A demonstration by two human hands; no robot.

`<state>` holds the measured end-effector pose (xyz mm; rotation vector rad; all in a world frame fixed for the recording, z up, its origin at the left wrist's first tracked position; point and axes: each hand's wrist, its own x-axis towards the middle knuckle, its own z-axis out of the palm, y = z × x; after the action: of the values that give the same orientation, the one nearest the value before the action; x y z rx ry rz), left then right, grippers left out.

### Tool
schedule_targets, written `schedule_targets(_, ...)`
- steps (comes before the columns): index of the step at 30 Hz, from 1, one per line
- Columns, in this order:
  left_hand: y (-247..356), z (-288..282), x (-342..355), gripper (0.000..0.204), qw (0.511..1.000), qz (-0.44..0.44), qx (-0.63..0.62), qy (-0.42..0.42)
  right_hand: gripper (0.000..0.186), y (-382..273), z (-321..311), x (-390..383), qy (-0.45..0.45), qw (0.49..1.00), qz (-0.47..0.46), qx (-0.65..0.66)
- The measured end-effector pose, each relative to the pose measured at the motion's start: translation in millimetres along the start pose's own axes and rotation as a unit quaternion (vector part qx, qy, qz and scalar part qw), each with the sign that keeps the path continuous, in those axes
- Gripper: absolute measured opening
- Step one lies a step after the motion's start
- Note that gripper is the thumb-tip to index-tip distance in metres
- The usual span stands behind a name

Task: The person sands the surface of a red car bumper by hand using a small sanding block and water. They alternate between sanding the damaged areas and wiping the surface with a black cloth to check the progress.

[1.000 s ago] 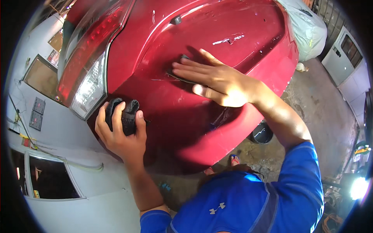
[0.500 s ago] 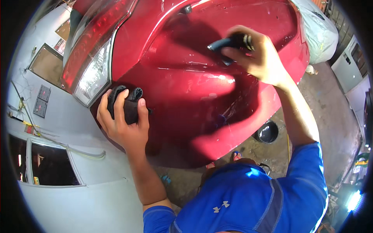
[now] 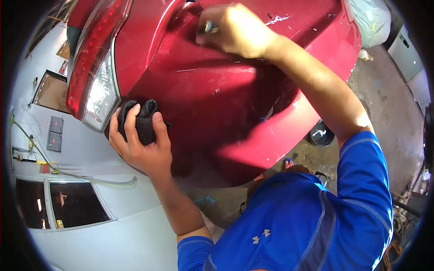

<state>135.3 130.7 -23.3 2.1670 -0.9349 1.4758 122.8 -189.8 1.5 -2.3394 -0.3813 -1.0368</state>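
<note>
Student: Where is the left hand placed?

Instructor: The left hand (image 3: 147, 156) is at the left edge of the red car bumper (image 3: 199, 151), just below the lower tip of the lamp (image 3: 97, 92). Its fingers and thumb are curled around a dark folded pad (image 3: 145, 129), gripping it from either side.

Student: Does the pad touch the bumper?

Instructor: The pad is at that same left edge, in front of the painted surface; whether the two are in contact cannot be told.

Student: And the right hand?

Instructor: The right hand (image 3: 239, 29) is over the upper part of the bumper, well apart from the left, its forearm crossing the bumper's right edge. The fingers are bent inward but blurred by motion, so one cannot tell whether they pinch anything.

Student: Which marks appear on the paint?

Instructor: A thin pale line (image 3: 190, 70) lies between the two hands, and a broad shadow darkens the middle of the bumper.

Student: What surrounds it?

Instructor: A black bucket (image 3: 322, 144) stands on the floor (image 3: 382, 113) beyond the right edge; a pale covered shape (image 3: 370, 22) adjoins the upper right corner.
</note>
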Motion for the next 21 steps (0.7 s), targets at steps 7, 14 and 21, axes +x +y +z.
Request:
schedule_targets(7, -1.8, -0.2, -0.1, 0.037, 1.000, 0.009, 0.003, 0.002, 0.024, -18.8, 5.6, -0.7, -0.032, 0.998, -0.060, -0.001)
schedule_targets(14, -0.6, -1.7, 0.3, 0.038, 1.000, 0.008, -0.001, -0.004, 0.025, -11.7, -1.5, 4.5, -0.065, 0.996, -0.056, 0.039)
schedule_targets(21, -3.0, -2.8, 0.1, 0.039, 1.000, 0.003, 0.005, -0.015, 0.032, 1.6, -39.5, -7.7, -0.124, 0.991, 0.030, -0.039)
